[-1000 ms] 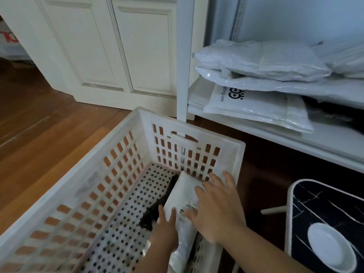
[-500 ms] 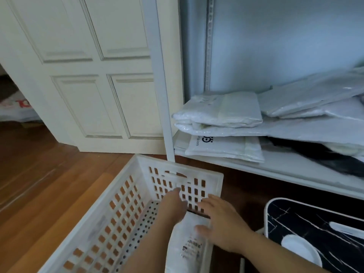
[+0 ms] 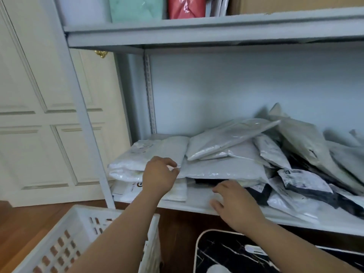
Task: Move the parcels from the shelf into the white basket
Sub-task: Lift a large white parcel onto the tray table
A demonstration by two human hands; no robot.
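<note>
Several white, grey and black plastic parcels lie piled on the lower shelf (image 3: 199,206). My left hand (image 3: 158,177) is at the front of the pile and pinches the lower right corner of the top white parcel (image 3: 151,152), which lies beside a large grey parcel (image 3: 222,166). Over the shelf's front edge my right hand (image 3: 235,205) hovers with its fingers spread and nothing in it, just below the grey parcel and next to a black parcel (image 3: 206,183). The white basket (image 3: 82,217) stands on the floor at the lower left; my left arm hides part of it.
A white shelf post (image 3: 88,134) rises between the basket and a cream panelled door (image 3: 29,115). An upper shelf (image 3: 197,32) carries red and green items. A black marble-patterned stool (image 3: 226,251) stands at the lower right, under my right arm. The floor is wood.
Both hands left the parcel in the basket and rose to the shelf. My left hand now pinches the top white parcel. The view tilted up.
</note>
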